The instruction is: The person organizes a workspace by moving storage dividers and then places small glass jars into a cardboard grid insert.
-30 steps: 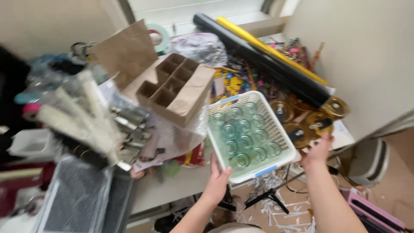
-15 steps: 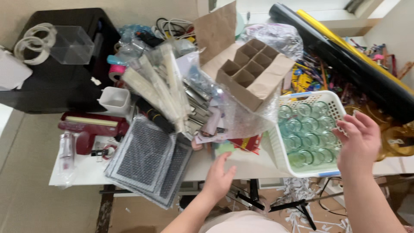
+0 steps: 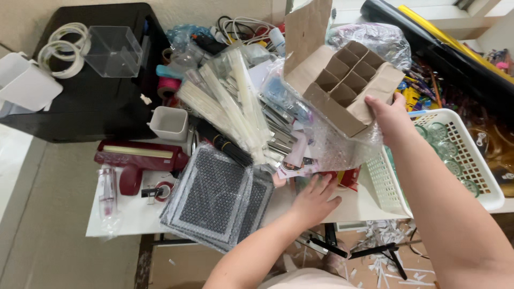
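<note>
Your right hand [image 3: 393, 115] is clenched on the near right corner of the cardboard divider box [image 3: 348, 85], fingers wrapped over its edge, so that grip is grasping the box. The box sits raised and tilted on the heap, above the bubble wrap [image 3: 342, 147], with its open cells facing up and its long axis running from about 10 o'clock to 4 o'clock; your grip is at the 4 o'clock end. Its tall flap stands at the 11 o'clock side.

Your left hand [image 3: 316, 200] is released, fingers spread flat on the desk [image 3: 128, 219] edge, touching the loose packets just under the bubble wrap. From this hand the box lies at about 1 o'clock and higher up, so the right hand is the one on it.

The white basket [image 3: 482, 182] of glass jars sits at 3 o'clock from the box, just beside your right forearm. The bubble-wrapped mesh panels [image 3: 219, 198] lie at 9 o'clock from your left hand.
</note>
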